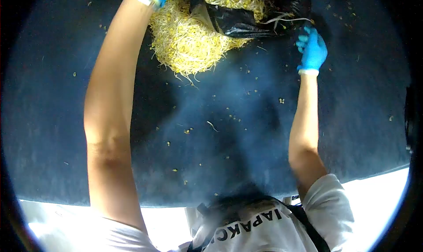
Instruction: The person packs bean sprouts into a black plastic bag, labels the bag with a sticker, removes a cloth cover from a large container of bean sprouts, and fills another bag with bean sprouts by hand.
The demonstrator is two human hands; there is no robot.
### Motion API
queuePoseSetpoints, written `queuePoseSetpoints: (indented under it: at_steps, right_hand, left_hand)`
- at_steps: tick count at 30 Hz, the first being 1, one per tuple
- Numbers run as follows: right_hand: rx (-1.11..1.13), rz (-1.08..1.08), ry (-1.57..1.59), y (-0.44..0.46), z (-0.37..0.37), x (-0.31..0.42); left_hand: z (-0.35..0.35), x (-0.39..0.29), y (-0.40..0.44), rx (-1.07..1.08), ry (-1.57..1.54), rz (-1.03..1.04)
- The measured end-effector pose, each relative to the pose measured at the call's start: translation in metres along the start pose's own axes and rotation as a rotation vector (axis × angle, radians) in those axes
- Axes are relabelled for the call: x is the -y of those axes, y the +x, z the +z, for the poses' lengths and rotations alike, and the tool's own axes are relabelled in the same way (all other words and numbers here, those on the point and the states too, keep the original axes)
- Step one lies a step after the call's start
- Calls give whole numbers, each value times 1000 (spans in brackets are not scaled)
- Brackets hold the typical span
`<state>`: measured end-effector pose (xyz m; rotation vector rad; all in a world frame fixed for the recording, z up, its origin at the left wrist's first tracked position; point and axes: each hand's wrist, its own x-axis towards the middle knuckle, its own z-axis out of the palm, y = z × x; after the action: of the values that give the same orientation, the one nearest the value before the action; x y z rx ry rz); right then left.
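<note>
Dark blue-black tabletop point(260, 155), near edge curved. Bluish sheen point(282, 80) across middle. Overexposed white floor area point(381, 188) beyond near edge, right; brightness near left too.

"What sort of place is this?"
"Some food-handling workplace: bean sprouts point(189, 42) heaped left of the fingers point(303, 39) of the right hand point(315, 52), black plastic point(244, 29) nearer them."
"Anything else?"
"Blue gloves point(317, 59) (one covers those fingers) and, beneath them, a broad dark table point(238, 164) strewn with scraps point(212, 126)."
</note>
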<state>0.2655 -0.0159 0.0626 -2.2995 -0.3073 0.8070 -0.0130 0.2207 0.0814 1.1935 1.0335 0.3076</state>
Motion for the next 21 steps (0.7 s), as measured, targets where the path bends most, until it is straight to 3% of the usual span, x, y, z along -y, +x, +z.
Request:
queuePoseSetpoints:
  at_steps: [1, 2, 5, 7, 8, 9, 10, 11, 13, 14, 15, 16, 18, 20, 21]
  right_hand:
    - [19, -110, 48, -21, 3, -6]
    - [97, -186, 89, -43, 10, -18]
    - [652, -42, 198, -121, 53, -66]
    - [970, -228, -252, -161, 93, -125]
    - [1083, -249, -408, -172, 114, -123]
    - [1086, -289, -487, -179, 137, -147]
    - [1001, -355, -517, -180, 162, -162]
    - [913, -420, -546, -175, 188, -171]
    - [989, -644, -579, -145, 236, -161]
    - [1149, -418, -691, -133, 252, -133]
    - [952, -942, -601, -112, 273, -159]
    - [1115, -748, -173, -90, 284, -150]
    - [1053, -777, -730, -30, 272, -155]
    - [1034, -820, -1304, 21, 257, -177]
    - [847, -730, -1093, 53, 261, -246]
  left_hand:
    - [3, -7, -22, -66, 101, -23]
    - [-14, 17, -23, -35, 151, 78]
    - [-59, 78, -63, -426, 354, 231]
    - [-81, 134, -82, -573, -160, -172]
    - [-96, 176, -93, -514, -222, -283]
    - [-104, 205, -106, -423, -152, -361]
    - [-102, 239, -117, -509, -223, -468]
    - [-91, 255, -128, -487, -326, -335]
    - [-95, 335, -141, -322, -49, -98]
    - [-88, 348, -140, -335, -40, -140]
    - [-90, 367, -138, -307, 107, -118]
    - [-92, 385, -135, -285, 253, -93]
    - [-108, 425, -124, -150, 816, 77]
    - [-114, 399, -107, -96, 1041, -100]
    - [-117, 389, -99, -67, 1152, -190]
